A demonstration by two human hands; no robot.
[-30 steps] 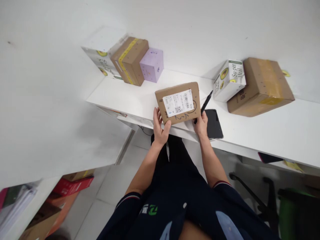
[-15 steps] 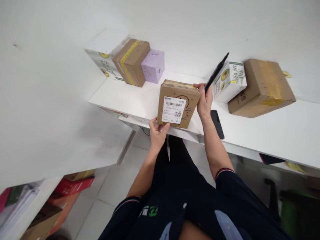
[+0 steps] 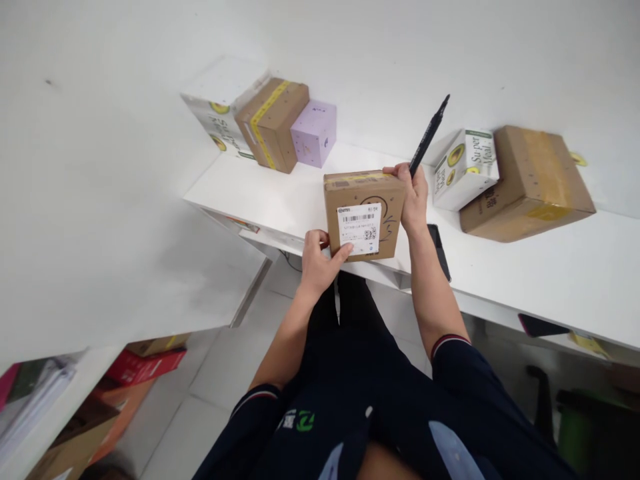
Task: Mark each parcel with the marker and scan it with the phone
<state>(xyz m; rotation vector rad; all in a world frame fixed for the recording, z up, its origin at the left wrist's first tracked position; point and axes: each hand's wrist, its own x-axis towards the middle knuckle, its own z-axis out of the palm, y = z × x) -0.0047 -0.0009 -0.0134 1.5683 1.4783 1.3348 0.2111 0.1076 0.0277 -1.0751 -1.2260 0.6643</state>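
Observation:
A small cardboard parcel (image 3: 363,215) with a white barcode label and black pen marks stands at the near edge of the white desk (image 3: 525,267). My left hand (image 3: 320,260) grips its lower left corner, thumb on the label side. My right hand (image 3: 413,193) is wrapped round its upper right corner and also holds a black marker (image 3: 429,135), which points up and away. A black phone (image 3: 440,248) lies on the desk just right of my right wrist, partly hidden by my forearm.
At the back left of the desk stand a white avocado-print box (image 3: 213,110), a taped brown box (image 3: 273,120) and a lilac box (image 3: 314,132). To the right are a white "Super Meal" carton (image 3: 465,168) and a large brown box (image 3: 533,180). Boxes and papers fill the lower-left shelf (image 3: 75,393).
The parcel has been turned from lying flat with its label sideways to upright with the label facing me. My right hand moved from its lower right to its upper right corner, raising the marker.

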